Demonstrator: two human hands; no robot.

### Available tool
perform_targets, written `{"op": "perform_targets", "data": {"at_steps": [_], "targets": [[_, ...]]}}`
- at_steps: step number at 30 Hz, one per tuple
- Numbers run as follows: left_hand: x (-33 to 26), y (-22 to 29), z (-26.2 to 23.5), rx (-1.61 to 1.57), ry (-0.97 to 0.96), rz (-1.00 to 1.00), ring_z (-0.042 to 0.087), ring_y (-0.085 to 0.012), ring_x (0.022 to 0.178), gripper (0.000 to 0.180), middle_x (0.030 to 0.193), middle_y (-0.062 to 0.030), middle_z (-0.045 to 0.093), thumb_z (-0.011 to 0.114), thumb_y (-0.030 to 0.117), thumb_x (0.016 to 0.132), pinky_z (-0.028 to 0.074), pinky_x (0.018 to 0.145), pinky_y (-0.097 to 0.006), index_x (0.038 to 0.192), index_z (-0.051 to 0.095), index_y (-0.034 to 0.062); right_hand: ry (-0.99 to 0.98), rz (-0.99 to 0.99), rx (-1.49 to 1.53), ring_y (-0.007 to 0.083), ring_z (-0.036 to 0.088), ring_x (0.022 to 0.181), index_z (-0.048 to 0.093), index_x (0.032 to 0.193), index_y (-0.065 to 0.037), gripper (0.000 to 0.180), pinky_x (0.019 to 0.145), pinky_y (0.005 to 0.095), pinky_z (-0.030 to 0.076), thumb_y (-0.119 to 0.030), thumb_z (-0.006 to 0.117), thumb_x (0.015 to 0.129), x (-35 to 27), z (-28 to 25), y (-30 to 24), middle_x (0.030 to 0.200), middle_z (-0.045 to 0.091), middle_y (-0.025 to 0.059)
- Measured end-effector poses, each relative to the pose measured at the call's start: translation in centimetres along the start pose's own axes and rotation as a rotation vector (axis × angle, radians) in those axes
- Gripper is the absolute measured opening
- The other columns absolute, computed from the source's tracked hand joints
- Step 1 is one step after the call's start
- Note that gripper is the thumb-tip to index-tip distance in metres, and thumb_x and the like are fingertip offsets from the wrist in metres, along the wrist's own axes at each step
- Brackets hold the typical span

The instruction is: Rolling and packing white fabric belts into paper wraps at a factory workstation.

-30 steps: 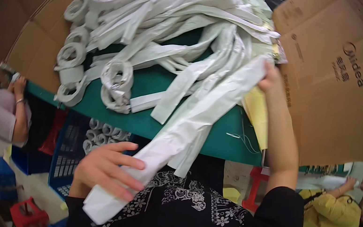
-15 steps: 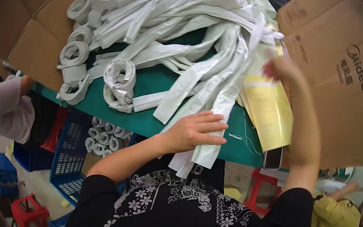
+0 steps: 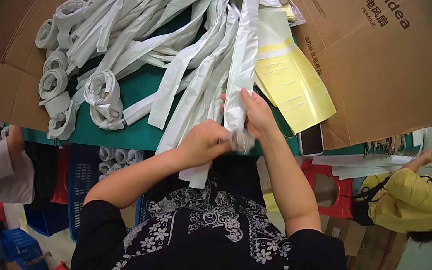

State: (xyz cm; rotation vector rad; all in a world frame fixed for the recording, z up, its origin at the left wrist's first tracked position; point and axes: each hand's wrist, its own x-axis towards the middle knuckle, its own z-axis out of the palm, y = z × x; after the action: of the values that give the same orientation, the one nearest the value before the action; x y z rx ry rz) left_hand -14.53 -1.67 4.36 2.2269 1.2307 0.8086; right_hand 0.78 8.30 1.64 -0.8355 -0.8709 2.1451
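Note:
One long white strip (image 3: 246,44), thin and crinkled, runs toward me along the right side of a heap of similar strips (image 3: 151,6). My right hand (image 3: 255,116) grips it near its near end, thumb on top and fingertips showing at the other edge. My left hand (image 3: 204,142) is closed at that near end with its fingers curled. The end between my hands is blurred, and its details cannot be made out. More loose strips (image 3: 184,104) lie just left of it, some hanging over the table's front edge. Coiled white rolls (image 3: 103,89) stand farther left.
Yellow sheets (image 3: 302,92) and a phone (image 3: 311,140) lie right on the green table (image 3: 108,138). Cardboard walls (image 3: 373,69) flank both sides. Below are a blue basket (image 3: 75,186) holding rolls and a red stool (image 3: 333,182). Other people sit left and right.
My right hand has come down from the yellow sheets to the strip's near end. My left hand, earlier flat on the strips, is now curled closed there. The view has shifted.

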Motion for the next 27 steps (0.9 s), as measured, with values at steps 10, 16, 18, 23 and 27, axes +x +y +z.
{"op": "perform_targets", "data": {"at_steps": [10,16,18,23,27], "targets": [[3.5,0.5,0.4,-1.312,0.092,-0.999,0.059,-0.0148,0.075,0.027,0.086,-0.0091,0.063,0.057,0.018,0.076,0.044,0.070,-0.027,0.091,0.063,-0.0034,-0.079,-0.116,-0.116,0.0180,0.057,0.101,0.044,0.123,0.000,0.033,0.089,0.0320,0.045,-0.019,0.039,0.097,-1.6,-1.4,-0.2,0.112,0.058,0.0110],[3.2,2.9,0.2,-1.194,0.060,-0.913,0.059,-0.0149,0.075,0.028,0.088,-0.0080,0.063,0.057,0.018,0.080,0.045,0.070,-0.027,0.097,0.061,-0.0039,-0.101,-0.245,-0.283,0.0117,0.057,0.093,0.050,0.119,0.000,0.029,0.082,0.0269,0.046,-0.017,0.043,0.096,-1.1,-2.5,0.8,0.107,0.059,0.0051],[2.7,3.0,0.2,-1.190,0.096,-0.916,0.059,-0.0148,0.076,0.028,0.088,-0.0081,0.063,0.057,0.018,0.081,0.045,0.069,-0.027,0.098,0.061,-0.0043,-0.067,-0.257,-0.248,0.0117,0.057,0.092,0.050,0.118,0.000,0.029,0.081,0.0268,0.047,-0.017,0.043,0.096,-1.0,-2.0,1.0,0.106,0.060,0.0050],[1.7,1.8,0.6,-1.217,0.192,-0.983,0.060,-0.0157,0.074,0.029,0.087,-0.0084,0.063,0.056,0.020,0.084,0.046,0.066,-0.028,0.099,0.060,-0.0047,-0.049,-0.267,-0.171,0.0107,0.057,0.090,0.053,0.113,0.000,0.027,0.080,0.0256,0.046,-0.018,0.044,0.095,-1.1,-1.0,1.3,0.102,0.060,0.0042],[2.7,0.8,0.5,-1.355,0.241,-1.049,0.062,-0.0187,0.080,0.024,0.090,-0.0084,0.063,0.052,0.018,0.086,0.049,0.073,-0.031,0.100,0.058,-0.0008,-0.118,-0.266,-0.553,0.0091,0.056,0.088,0.056,0.108,-0.001,0.026,0.077,0.0235,0.045,-0.020,0.045,0.095,-1.4,-2.2,1.4,0.102,0.060,0.0036]]}}
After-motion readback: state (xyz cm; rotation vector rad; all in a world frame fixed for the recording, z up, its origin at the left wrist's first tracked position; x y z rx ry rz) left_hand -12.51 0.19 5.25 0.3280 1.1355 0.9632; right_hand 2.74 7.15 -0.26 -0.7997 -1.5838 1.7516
